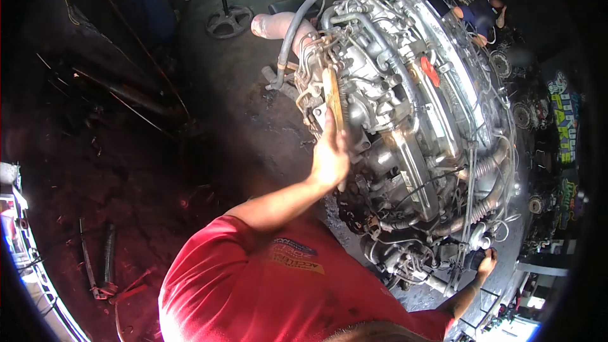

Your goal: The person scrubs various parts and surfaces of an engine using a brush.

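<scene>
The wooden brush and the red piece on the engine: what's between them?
Silvery metal parts and a curved grey hose lie between the brush and the red piece, in the head view.

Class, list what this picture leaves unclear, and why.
All in the head view:
Bare right hand: too small to show its grip.
Long wooden brush: bristle tips lost against the grey metal engine.
Red fabric shirt: smaller lettering blurred.
Dark floor at left: deep shadow hides details.
</scene>
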The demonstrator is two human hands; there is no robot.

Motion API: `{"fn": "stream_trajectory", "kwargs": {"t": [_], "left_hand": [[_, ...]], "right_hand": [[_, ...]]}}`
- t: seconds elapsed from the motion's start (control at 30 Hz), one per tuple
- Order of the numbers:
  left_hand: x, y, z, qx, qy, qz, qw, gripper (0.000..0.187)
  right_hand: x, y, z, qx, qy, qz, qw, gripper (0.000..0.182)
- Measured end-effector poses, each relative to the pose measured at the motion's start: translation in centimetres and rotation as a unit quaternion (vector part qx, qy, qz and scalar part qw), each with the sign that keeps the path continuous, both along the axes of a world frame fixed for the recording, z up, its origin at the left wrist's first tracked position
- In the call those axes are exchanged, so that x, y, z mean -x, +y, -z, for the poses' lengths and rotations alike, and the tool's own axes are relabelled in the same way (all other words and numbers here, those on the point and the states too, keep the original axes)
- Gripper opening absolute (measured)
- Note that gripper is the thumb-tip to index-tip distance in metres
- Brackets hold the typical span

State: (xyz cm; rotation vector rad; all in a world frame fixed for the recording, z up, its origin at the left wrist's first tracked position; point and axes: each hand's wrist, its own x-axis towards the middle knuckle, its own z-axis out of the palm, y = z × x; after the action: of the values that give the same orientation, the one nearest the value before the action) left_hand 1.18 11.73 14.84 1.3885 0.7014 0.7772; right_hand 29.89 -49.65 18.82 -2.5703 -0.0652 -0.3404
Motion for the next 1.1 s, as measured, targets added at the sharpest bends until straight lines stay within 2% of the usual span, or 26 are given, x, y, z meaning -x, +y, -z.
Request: {"fn": "stream_trajectory", "kwargs": {"t": [0.1,0.13,0.17,0.23,0.27,0.33,0.4,0.43,0.47,0.5,0.53,0.57,0.6,0.63,0.7,0.77,0.8,0.83,0.87,0.9,0.97,1.0,1.03,1.07,1.1], "left_hand": [[-0.4,3.9,0.1,0.006,0.031,-0.074,0.997,0.052],[0.0,4.7,0.0,-0.029,0.025,-0.116,0.992,0.051],[0.1,5.5,-0.3,-0.066,0.012,-0.159,0.985,0.051],[1.3,4.8,-0.5,-0.156,0.017,-0.129,0.979,0.049],[1.3,5.2,-0.1,-0.158,0.017,-0.122,0.980,0.049],[0.2,6.1,0.8,-0.345,0.105,-0.057,0.931,0.048],[-2.7,9.3,-1.6,-0.148,0.119,-0.073,0.979,0.038],[-4.3,13.3,1.1,-0.102,0.163,-0.056,0.980,0.036],[-4.9,14.9,0.8,-0.179,0.122,-0.103,0.971,0.036],[-3.6,13.5,-3.5,-0.158,0.159,-0.113,0.968,0.037],[-3.1,13.8,-3.4,-0.263,0.147,-0.134,0.944,0.041],[-2.2,12.9,-4.0,-0.250,0.103,-0.122,0.955,0.045],[-1.0,10.0,-6.5,-0.098,0.037,-0.060,0.993,0.046],[0.0,8.8,-5.4,-0.096,0.052,-0.029,0.994,0.046],[-0.1,6.8,-2.0,-0.082,0.001,-0.003,0.997,0.045],[-3.0,9.4,0.0,-0.221,0.127,-0.038,0.966,0.044],[-4.6,13.0,2.5,-0.336,0.077,-0.087,0.935,0.042],[-3.8,13.9,-3.0,-0.040,0.169,0.017,0.985,0.040],[-4.0,16.7,-2.4,-0.079,0.182,0.006,0.980,0.039],[-3.3,16.5,-3.9,-0.108,0.143,-0.030,0.983,0.039],[-1.6,15.5,-4.1,-0.165,0.075,-0.064,0.981,0.038],[-0.1,12.9,-5.7,-0.111,0.048,-0.038,0.992,0.039],[1.1,10.6,-6.3,0.036,0.032,0.002,0.999,0.041],[1.5,8.0,-6.0,0.016,0.036,-0.019,0.999,0.041],[0.9,7.2,-2.8,0.014,0.009,-0.010,1.000,0.042]], "right_hand": [[1.0,1.2,-1.1,0.018,0.030,-0.028,0.999,0.028],[-1.2,-2.5,0.9,0.001,-0.001,-0.072,0.997,0.027],[-1.3,-2.7,0.8,0.006,-0.003,-0.061,0.998,0.029],[-0.1,-1.1,0.4,0.043,-0.024,-0.007,0.999,0.032],[0.9,0.4,-0.5,0.058,-0.006,-0.005,0.998,0.033],[1.7,2.3,-1.8,0.083,0.023,0.013,0.996,0.035],[1.7,1.8,-1.5,0.050,0.023,-0.015,0.998,0.036],[0.7,0.1,-0.3,0.044,0.014,0.028,0.999,0.039],[0.8,-0.5,0.1,0.052,0.020,0.003,0.998,0.041],[0.6,-0.6,-0.3,0.059,0.017,-0.021,0.998,0.042],[0.8,0.3,-0.6,0.034,-0.001,-0.019,0.999,0.037],[1.4,0.7,-0.4,0.011,-0.014,-0.013,1.000,0.032],[1.1,0.1,0.4,-0.052,-0.021,0.009,0.998,0.033],[1.0,-0.4,0.4,0.013,-0.025,0.012,1.000,0.034],[1.8,1.5,-1.0,0.021,0.032,0.051,0.998,0.035],[1.8,1.5,-1.1,0.056,0.019,0.061,0.996,0.037],[2.0,1.7,-1.5,0.068,0.010,0.058,0.996,0.037],[2.2,2.3,-1.4,0.078,0.004,0.050,0.996,0.038],[2.3,2.3,-1.6,0.078,-0.008,0.005,0.997,0.034],[1.9,1.7,-0.9,0.077,-0.028,0.028,0.996,0.038],[1.5,1.8,-0.9,0.045,0.023,0.029,0.998,0.043],[1.6,1.5,-1.2,0.070,0.021,0.012,0.997,0.042],[1.5,1.6,-1.2,0.091,0.017,-0.003,0.996,0.042],[1.4,1.4,-1.1,0.094,0.012,-0.006,0.995,0.040],[1.3,1.3,-1.2,0.098,0.007,-0.010,0.995,0.039]]}}
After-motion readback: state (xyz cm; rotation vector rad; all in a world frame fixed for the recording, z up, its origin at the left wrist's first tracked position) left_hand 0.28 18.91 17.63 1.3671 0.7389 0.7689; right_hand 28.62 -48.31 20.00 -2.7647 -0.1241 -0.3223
